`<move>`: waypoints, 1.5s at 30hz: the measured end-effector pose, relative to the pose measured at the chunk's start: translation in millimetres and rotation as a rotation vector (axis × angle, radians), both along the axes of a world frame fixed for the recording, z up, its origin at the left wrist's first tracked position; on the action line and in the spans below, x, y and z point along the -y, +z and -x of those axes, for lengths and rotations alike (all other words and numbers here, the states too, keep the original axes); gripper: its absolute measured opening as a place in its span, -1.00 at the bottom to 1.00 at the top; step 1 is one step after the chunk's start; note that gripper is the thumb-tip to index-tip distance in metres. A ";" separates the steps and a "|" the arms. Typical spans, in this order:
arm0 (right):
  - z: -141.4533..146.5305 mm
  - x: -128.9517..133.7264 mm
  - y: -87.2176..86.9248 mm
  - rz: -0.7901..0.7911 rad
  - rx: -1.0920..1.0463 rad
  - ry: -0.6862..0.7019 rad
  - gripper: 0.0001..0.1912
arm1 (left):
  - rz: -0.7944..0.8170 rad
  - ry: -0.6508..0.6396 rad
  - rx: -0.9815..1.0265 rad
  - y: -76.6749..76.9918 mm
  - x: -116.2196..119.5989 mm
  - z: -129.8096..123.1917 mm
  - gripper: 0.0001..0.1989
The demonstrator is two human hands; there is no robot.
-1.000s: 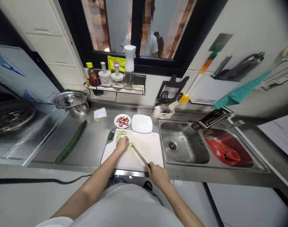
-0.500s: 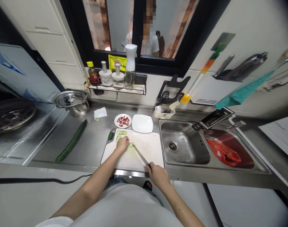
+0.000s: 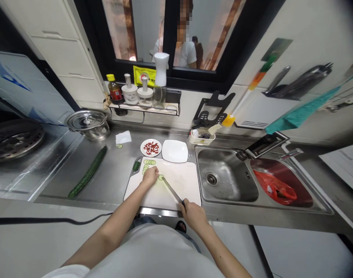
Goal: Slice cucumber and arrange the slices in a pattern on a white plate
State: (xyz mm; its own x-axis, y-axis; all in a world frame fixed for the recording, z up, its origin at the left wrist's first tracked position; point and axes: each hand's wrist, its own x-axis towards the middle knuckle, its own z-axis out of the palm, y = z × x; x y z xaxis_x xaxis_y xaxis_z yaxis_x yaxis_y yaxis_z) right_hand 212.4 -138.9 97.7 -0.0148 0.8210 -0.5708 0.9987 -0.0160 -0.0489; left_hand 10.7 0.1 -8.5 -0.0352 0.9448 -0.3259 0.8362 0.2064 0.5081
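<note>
My right hand (image 3: 193, 213) is wrapped round the handle of a knife (image 3: 173, 190), whose blade points up and left over the white cutting board (image 3: 182, 177). At the blade's tip lies a cucumber slice (image 3: 160, 177). Just left of that slice, my left hand (image 3: 150, 176) rests with its fingers drawn together; whatever is under them is too small to make out. Several cucumber slices (image 3: 149, 162) lie in a row beyond my left hand. A dark green cucumber end (image 3: 136, 166) sits by the board's handle.
Behind the board stand a plate of red pieces (image 3: 151, 148) and a white plate (image 3: 174, 151). A whole cucumber (image 3: 88, 172) and a lidded steel pot (image 3: 89, 124) are at the left. The sink (image 3: 227, 175) is at the right, with a red bag (image 3: 276, 187).
</note>
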 end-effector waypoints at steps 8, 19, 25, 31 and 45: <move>2.3 -1.4 -4.3 0.014 0.004 0.010 -0.66 | 0.005 -0.001 0.008 2.1 -0.7 0.1 -0.85; -3.3 -7.6 -18.6 -0.071 -0.038 0.074 -0.65 | 0.006 -0.014 -0.024 -2.3 -2.9 -0.3 -0.84; -2.2 -12.2 -22.4 -0.087 -0.045 0.090 -0.65 | 0.013 -0.016 -0.032 -4.3 -4.2 0.2 -0.83; -0.1 -13.7 -16.2 -0.064 -0.044 0.095 -0.65 | 0.001 -0.028 -0.043 -4.6 -4.1 0.7 -0.83; 2.5 -14.3 -13.2 -0.049 -0.029 0.093 -0.64 | 0.003 -0.014 -0.048 -3.6 -4.9 -0.5 -0.85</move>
